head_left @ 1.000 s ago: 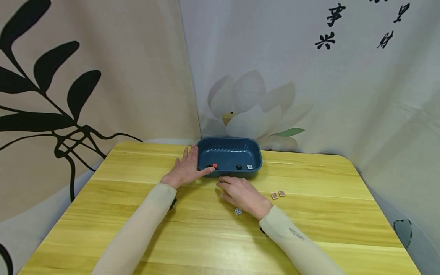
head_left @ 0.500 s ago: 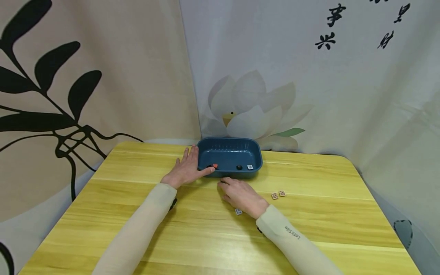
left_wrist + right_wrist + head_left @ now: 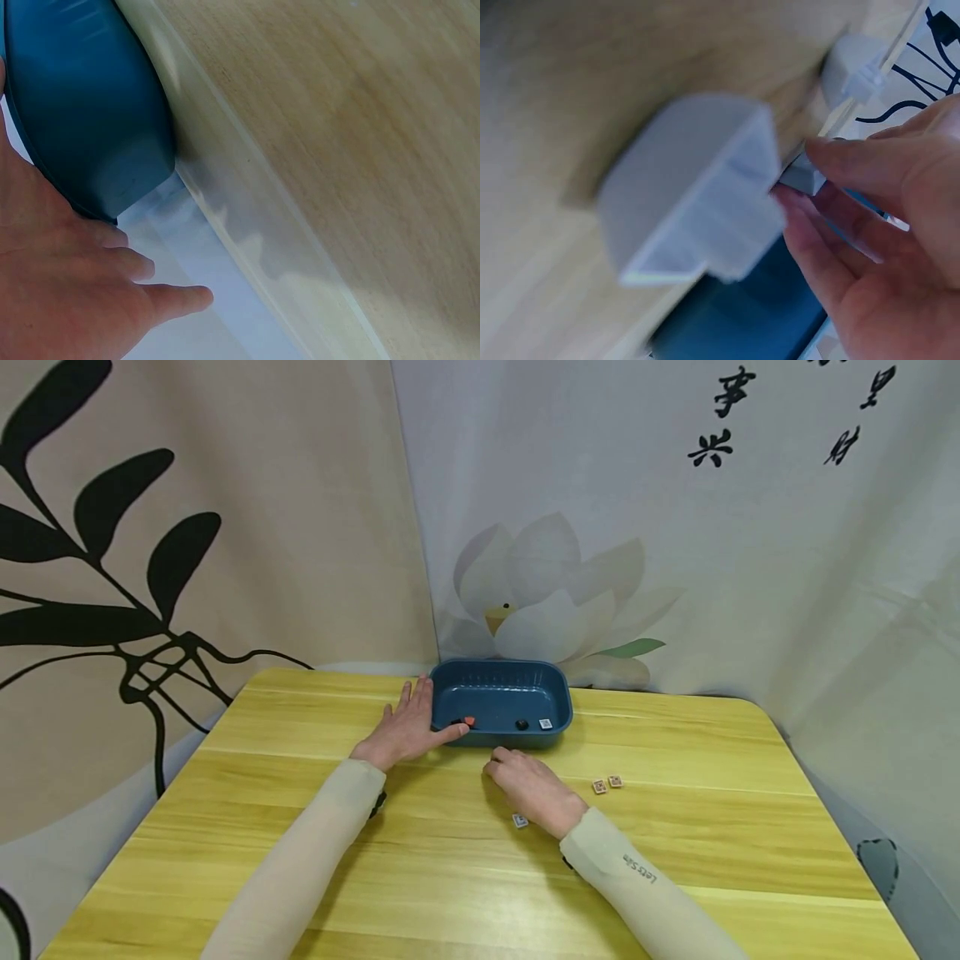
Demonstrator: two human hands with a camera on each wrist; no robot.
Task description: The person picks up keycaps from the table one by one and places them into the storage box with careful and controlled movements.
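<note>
My left hand point(image 3: 401, 728) rests with straight fingers along the left end of a blue plastic tray point(image 3: 501, 740), its thumb over the front rim. In the left wrist view, that hand point(image 3: 67, 277) lies against the tray's outer wall point(image 3: 90, 105). In front of the tray, my right hand point(image 3: 536, 789) is low over the table. The right wrist view shows its thumb and fingers point(image 3: 885, 195) pinching a small grey keycap point(image 3: 804, 177). A pale keycap point(image 3: 521, 821) lies just below that hand and looms large and blurred in the right wrist view.
Two pinkish keycaps point(image 3: 607, 783) lie on the wooden table point(image 3: 720, 827) to the right. The tray holds a white piece point(image 3: 545, 724), a black piece point(image 3: 521, 725) and a red-orange piece point(image 3: 469, 722). A printed curtain point(image 3: 330, 510) hangs behind the table.
My right hand has shifted slightly to the right, and its fingertips have drawn back from beneath the tray's front edge. The left hand and the tray have stayed in place.
</note>
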